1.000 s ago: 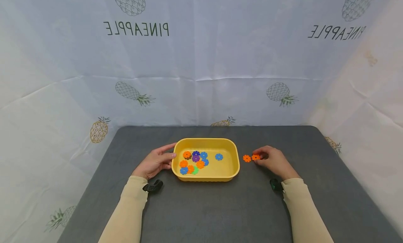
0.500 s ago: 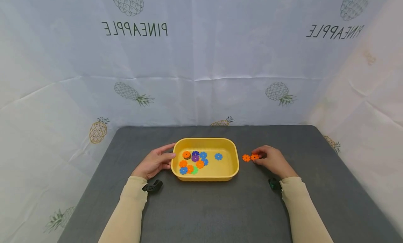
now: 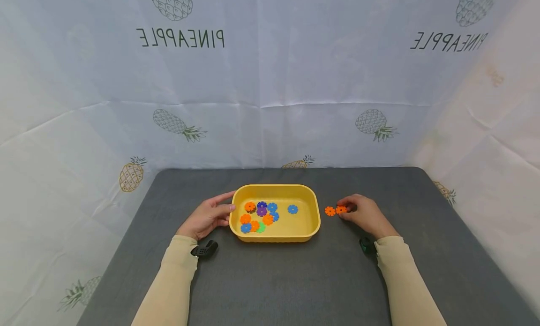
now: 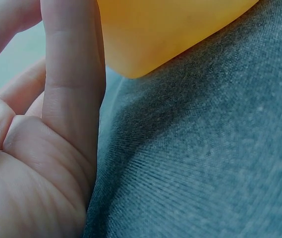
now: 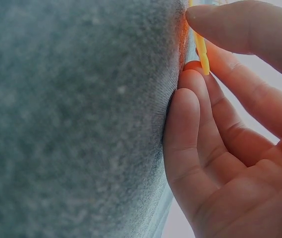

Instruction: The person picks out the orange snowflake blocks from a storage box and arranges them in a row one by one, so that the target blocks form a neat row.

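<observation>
A yellow plastic tray (image 3: 293, 226) stands on the dark table, its left end gripped by my left hand (image 3: 205, 219), thumb over the rim and fingers along the outer wall. In the left wrist view the tray's corner (image 4: 145, 37) shows beyond the fingers. To the right of the tray, my right hand (image 3: 366, 217) pinches an orange notched flower-shaped disc (image 3: 341, 209) between thumb and fingers, close to the tabletop. The disc's thin edge (image 5: 201, 52) shows in the right wrist view. A second orange disc (image 3: 330, 211) lies right beside it, edge to edge.
Several orange, blue, purple and brown discs and a green disc (image 3: 261, 227) lie in the tray's left half. One blue disc (image 3: 293, 209) lies apart toward its right. Behind the grey table (image 3: 274, 284) hangs a white pineapple-print cloth (image 3: 261, 82).
Hands, tray and discs hold nearly the same places. The right hand's orange disc has tilted slightly and sits a touch closer to the loose orange disc; the whole view shifted slightly.
</observation>
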`<state>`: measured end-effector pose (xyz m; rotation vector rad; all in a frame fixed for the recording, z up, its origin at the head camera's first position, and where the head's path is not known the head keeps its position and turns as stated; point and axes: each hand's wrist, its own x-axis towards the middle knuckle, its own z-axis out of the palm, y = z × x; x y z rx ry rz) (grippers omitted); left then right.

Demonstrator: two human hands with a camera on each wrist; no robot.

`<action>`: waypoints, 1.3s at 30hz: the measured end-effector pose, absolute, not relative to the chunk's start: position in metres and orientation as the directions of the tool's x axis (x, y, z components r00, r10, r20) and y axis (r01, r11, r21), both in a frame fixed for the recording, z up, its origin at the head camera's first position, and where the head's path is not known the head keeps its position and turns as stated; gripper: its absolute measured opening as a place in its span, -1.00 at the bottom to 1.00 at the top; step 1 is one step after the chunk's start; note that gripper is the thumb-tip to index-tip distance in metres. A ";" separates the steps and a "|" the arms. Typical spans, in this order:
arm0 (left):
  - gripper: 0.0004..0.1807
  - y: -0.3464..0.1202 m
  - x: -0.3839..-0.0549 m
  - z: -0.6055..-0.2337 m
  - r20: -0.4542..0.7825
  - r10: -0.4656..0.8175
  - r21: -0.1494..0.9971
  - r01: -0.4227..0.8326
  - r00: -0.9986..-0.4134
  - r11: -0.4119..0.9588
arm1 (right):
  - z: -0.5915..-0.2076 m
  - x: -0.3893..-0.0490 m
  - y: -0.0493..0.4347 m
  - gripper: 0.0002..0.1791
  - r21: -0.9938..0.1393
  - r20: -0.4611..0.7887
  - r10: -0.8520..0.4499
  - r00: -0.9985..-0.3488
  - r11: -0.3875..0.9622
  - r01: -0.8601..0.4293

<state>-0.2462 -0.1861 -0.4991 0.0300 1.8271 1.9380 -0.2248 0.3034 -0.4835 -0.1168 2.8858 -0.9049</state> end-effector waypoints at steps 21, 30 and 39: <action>-0.17 -0.191 -0.244 -0.500 -0.279 0.361 0.954 -0.301 -0.890 -0.003 | -0.472 -0.224 0.303 -0.60 -0.611 -0.061 -0.132 -0.989 0.788 -0.067; -0.16 -0.189 -0.247 -0.497 -0.291 0.345 0.952 -0.307 -0.892 0.009 | -0.422 -0.241 0.265 -0.55 -0.636 -0.026 -0.263 -0.964 0.748 -0.187; -0.20 -0.188 -0.246 -0.498 -0.294 0.350 0.949 -0.314 -0.889 0.000 | -0.393 -0.270 0.190 -0.61 -0.640 -0.061 -0.496 -0.866 0.685 -0.347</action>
